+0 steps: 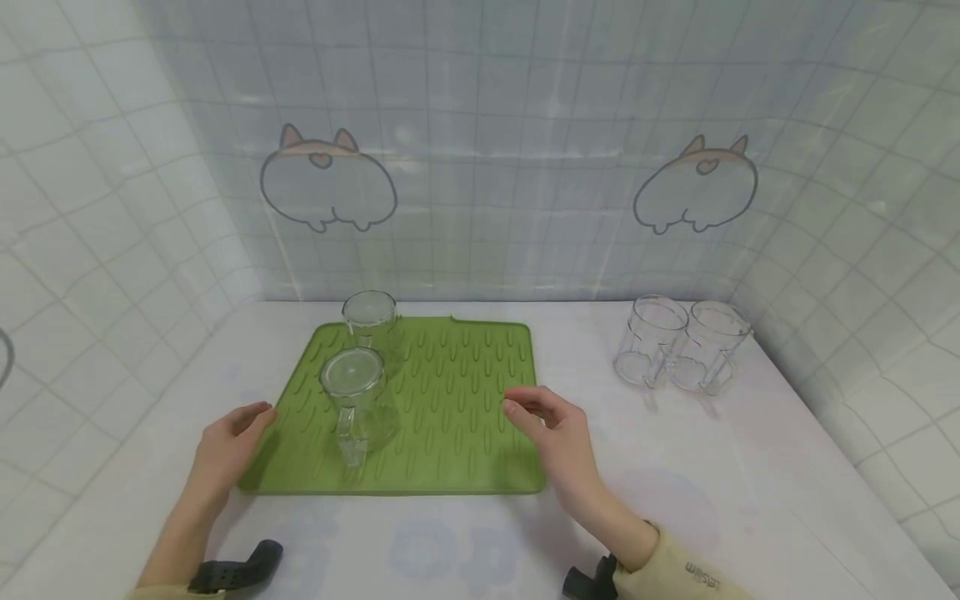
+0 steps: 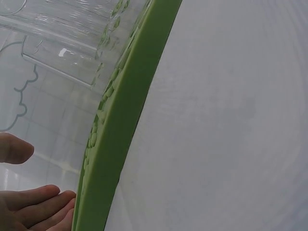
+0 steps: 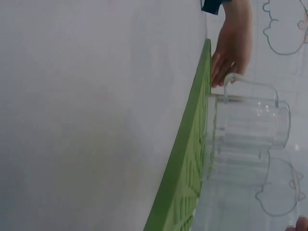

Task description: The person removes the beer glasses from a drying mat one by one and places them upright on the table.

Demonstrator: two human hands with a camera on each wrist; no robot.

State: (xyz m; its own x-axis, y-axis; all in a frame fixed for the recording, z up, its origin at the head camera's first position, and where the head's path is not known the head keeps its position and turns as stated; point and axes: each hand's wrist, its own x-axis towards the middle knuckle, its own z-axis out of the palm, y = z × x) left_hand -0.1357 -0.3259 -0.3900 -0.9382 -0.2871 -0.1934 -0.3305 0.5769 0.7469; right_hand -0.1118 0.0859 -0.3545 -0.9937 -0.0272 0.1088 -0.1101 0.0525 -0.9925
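A green drying mat (image 1: 450, 417) with raised ridges lies on the white table. Toward its left side stands a clear glass mug (image 1: 358, 400), its handle facing the near edge. Just behind it, a second glass mug (image 1: 371, 321) stands at the back left. My left hand (image 1: 228, 442) is at the mat's left edge with relaxed fingers; in the left wrist view its fingertips (image 2: 67, 199) are right at the rim. Over the mat's right side hovers my right hand (image 1: 558, 442), fingers loosely bent and nothing in them.
On the right of the table stand two more clear glass mugs, one (image 1: 648, 337) close beside the other (image 1: 708, 346). Tile-patterned sheeting (image 1: 480, 167) with cartoon drawings closes off the back and both sides.
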